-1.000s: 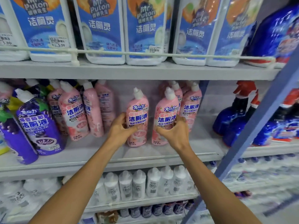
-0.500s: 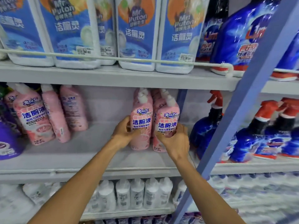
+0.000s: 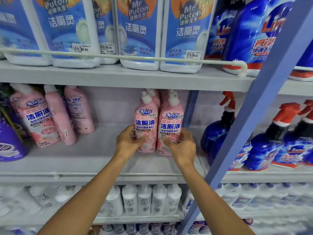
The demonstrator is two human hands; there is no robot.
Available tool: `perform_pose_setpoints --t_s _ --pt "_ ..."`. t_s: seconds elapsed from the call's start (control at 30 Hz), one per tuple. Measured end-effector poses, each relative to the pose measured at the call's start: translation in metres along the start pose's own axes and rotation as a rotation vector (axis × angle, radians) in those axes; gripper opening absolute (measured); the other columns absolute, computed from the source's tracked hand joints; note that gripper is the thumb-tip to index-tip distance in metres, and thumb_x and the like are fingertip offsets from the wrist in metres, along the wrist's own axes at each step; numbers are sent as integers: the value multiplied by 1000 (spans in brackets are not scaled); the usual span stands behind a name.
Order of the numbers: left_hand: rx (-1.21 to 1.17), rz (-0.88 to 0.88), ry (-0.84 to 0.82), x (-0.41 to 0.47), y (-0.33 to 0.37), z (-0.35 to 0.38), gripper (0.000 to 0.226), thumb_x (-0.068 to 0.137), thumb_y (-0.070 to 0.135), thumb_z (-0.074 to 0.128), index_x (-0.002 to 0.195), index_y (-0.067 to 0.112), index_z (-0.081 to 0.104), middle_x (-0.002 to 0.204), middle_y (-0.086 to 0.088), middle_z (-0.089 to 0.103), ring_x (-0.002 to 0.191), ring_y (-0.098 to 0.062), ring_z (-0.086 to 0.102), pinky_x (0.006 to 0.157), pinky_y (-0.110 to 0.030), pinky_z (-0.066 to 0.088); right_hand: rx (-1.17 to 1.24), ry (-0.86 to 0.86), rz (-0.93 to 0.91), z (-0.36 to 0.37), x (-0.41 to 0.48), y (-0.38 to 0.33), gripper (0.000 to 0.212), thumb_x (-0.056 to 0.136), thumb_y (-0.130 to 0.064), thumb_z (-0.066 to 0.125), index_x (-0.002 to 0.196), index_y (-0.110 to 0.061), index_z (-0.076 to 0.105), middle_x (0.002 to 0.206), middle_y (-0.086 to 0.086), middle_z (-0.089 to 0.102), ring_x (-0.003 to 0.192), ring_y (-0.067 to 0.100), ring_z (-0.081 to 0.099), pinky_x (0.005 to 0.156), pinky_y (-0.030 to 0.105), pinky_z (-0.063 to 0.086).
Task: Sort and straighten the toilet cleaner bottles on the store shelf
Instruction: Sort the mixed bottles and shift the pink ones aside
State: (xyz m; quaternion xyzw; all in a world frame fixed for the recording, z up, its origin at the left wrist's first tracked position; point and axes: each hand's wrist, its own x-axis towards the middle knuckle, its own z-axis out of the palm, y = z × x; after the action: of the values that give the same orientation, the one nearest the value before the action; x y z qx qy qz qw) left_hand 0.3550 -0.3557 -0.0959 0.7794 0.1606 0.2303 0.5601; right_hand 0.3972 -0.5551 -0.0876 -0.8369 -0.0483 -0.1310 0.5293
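Two pink toilet cleaner bottles stand upright side by side on the middle shelf [image 3: 94,160], labels facing me. My left hand [image 3: 128,141] grips the lower part of the left pink bottle [image 3: 146,119]. Around the base of the right pink bottle [image 3: 171,124] my right hand [image 3: 183,146] is wrapped. More pink bottles stand right behind these two. Further left, a group of pink bottles [image 3: 39,119] leans at angles, some turned with their backs or sides out.
A purple bottle [image 3: 8,143] sits at the far left. Blue spray bottles with red triggers [image 3: 218,131] stand to the right, behind a slanted blue shelf post [image 3: 250,116]. Large white-and-blue cleaner jugs [image 3: 140,34] fill the upper shelf behind a white rail. White bottles line the lower shelf.
Both hands have slid the two pink bottles rightward until they stand close together by the blue post. The view has shifted right and the bare gap on the shelf has widened.
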Motion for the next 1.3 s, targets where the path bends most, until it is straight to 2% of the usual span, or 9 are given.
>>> perform_pose_setpoints --t_s 0.4,0.53,0.7,0.93,1.0,1.07,1.17,1.23,1.3 --pt "31 18 9 -5 3 6 57 73 28 90 123 17 65 104 0 73 90 -18 71 80 -33 61 -65 -7 -59 -7 5 -2 58 67 -41 95 111 -13 69 98 -3 75 77 7 65 72 23 56" --pt "38 17 11 -7 6 9 57 74 29 90 123 16 65 106 -1 73 91 -19 71 80 -35 61 -77 -22 -55 -8 6 0 57 70 -39 94 114 -12 69 100 -3 75 75 2 62 63 6 42" --pt "59 23 10 -9 7 7 58 74 32 90 124 18 64 106 3 71 92 -18 70 78 -30 59 -56 -35 -79 -9 6 3 56 70 -37 94 114 -13 69 102 -4 73 82 8 65 72 20 53" --pt "61 8 -49 -8 10 3 57 76 34 89 124 17 64 106 4 70 90 -13 68 77 -26 57 -37 -133 -112 -18 9 5 52 76 -38 90 118 -16 69 104 -8 73 85 0 65 72 10 47" --pt "53 7 -87 -8 11 -2 55 79 35 86 126 18 65 109 3 71 90 -5 66 75 -20 55 -9 -176 -88 -23 6 6 49 81 -40 86 121 -18 69 106 -11 73 87 -5 65 73 8 50" --pt "37 -3 -96 -11 12 -10 50 85 35 81 129 18 64 110 3 70 90 -1 64 72 -11 49 19 -192 -51 -28 0 5 46 88 -46 78 124 -20 68 107 -11 73 92 1 68 77 13 53" --pt "11 2 -46 -18 9 -29 42 95 36 69 132 16 62 115 1 68 100 -10 63 76 -6 42 49 -209 -12 -35 -15 5 42 101 -48 59 130 -19 65 114 -9 70 100 1 66 75 4 46" --pt "-45 8 -17 -22 3 -49 38 100 37 61 129 14 64 120 1 68 109 -12 62 88 -13 44 95 -204 27 -39 -28 5 39 107 -47 45 126 -19 64 113 -9 66 96 -9 59 73 0 43" --pt "-76 -11 19 -25 -6 -72 38 99 49 54 119 22 70 119 1 71 114 -17 64 100 -31 48 131 -179 65 -41 -42 4 53 106 -59 36 126 -17 63 123 -6 66 108 0 61 93 11 47"
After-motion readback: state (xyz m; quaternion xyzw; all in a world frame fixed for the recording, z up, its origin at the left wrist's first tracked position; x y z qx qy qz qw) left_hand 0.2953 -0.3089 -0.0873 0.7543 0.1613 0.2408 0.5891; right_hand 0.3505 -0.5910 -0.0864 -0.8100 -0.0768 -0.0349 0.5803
